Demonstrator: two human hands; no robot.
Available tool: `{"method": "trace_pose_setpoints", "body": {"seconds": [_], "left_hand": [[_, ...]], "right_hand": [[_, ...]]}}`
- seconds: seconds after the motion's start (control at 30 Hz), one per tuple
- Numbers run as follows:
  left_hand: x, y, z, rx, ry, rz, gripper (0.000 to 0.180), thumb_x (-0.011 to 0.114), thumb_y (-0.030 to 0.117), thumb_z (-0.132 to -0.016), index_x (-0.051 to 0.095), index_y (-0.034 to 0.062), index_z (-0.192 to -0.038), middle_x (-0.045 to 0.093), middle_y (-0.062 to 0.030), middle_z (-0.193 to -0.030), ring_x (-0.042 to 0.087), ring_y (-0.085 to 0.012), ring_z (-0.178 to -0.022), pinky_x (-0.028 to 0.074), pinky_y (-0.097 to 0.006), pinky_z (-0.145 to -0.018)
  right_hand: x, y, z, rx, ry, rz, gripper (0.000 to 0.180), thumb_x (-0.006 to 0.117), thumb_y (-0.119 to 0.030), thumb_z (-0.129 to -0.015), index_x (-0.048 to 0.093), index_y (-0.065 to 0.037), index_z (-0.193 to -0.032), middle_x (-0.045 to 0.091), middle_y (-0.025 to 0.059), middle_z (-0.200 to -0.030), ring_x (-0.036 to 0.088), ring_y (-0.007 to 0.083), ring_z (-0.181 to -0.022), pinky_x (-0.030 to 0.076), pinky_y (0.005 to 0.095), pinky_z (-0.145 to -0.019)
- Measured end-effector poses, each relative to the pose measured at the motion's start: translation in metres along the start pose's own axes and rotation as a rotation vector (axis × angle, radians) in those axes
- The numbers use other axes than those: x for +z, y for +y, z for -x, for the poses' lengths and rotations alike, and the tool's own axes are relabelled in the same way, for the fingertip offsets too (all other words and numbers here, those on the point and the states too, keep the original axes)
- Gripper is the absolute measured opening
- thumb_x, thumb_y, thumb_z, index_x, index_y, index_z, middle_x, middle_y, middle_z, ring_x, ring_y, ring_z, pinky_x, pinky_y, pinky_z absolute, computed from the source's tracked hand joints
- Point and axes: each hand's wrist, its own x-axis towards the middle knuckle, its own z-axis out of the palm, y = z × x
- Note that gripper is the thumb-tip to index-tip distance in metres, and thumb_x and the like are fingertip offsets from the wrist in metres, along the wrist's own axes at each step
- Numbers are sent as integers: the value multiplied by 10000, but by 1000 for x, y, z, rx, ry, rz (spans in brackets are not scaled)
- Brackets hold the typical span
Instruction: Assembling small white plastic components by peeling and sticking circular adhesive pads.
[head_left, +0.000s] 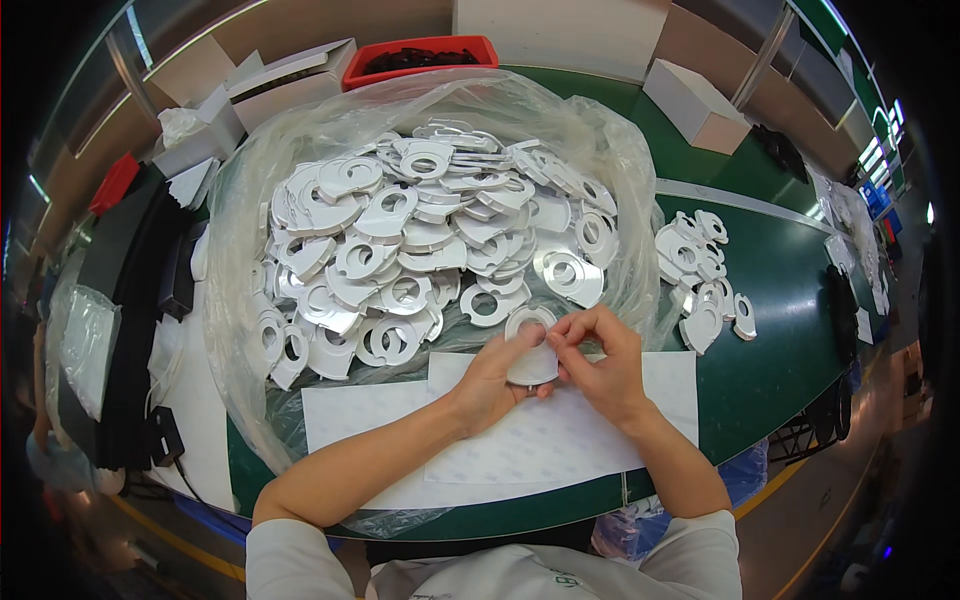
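A white plastic part point(532, 372) with a round hole at one end is held in front of me. My left hand point(490, 376) grips it from the left, the thumb over its face by the hole and the fingers beneath. At its right edge, my right hand point(603, 366) is closed, thumb and forefinger pinched together against the rim. Anything small between those fingertips is hidden. Just beyond both hands lies a large heap of similar white parts point(405, 240) in an opened clear plastic bag point(628, 150). White sheets point(370, 412) lie under my forearms.
On the green table point(775, 290), a smaller group of white parts point(700, 265) sits right of the bag. A red bin point(490, 52) with dark pieces stands at the back, near a white box point(695, 105). Black material point(120, 320) and a small black device point(165, 436) are on the left.
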Motion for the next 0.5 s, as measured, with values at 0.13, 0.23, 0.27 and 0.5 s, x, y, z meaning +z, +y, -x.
{"method": "trace_pose_setpoints", "body": {"seconds": [0.13,0.23,0.27,0.5], "left_hand": [[2,-3,4,-11,69,36,144,458,232,-974,463,110,-1052,550,-58,-1014,547,-181,-852,442,-329,-654],[5,-4,5,14,113,24,132,460,210,-972,447,113,-1061,545,-57,-1015,530,-165,-846,439,-316,-659],[8,-3,5,18,158,12,133,469,208,-967,448,116,-1061,546,-60,-1013,537,-164,-843,437,-312,-654],[8,-1,5,21,53,-95,273,488,257,-947,433,96,-1160,552,-75,-987,575,-142,-847,429,-261,-597]], "right_hand": [[-3,1,-2,-463,7,479,195,697,49,-685,573,-42,-804,633,88,-828,577,221,-723,476,291,-589],[-1,-5,-1,-553,70,629,217,710,24,-663,590,-42,-832,645,86,-847,572,246,-730,473,308,-612],[1,-10,-2,-553,70,628,217,710,24,-663,590,-42,-832,645,86,-847,572,246,-730,473,308,-612],[-7,-15,-3,10,123,170,158,678,-39,-765,647,12,-911,632,71,-757,605,163,-656,459,243,-554]]}}
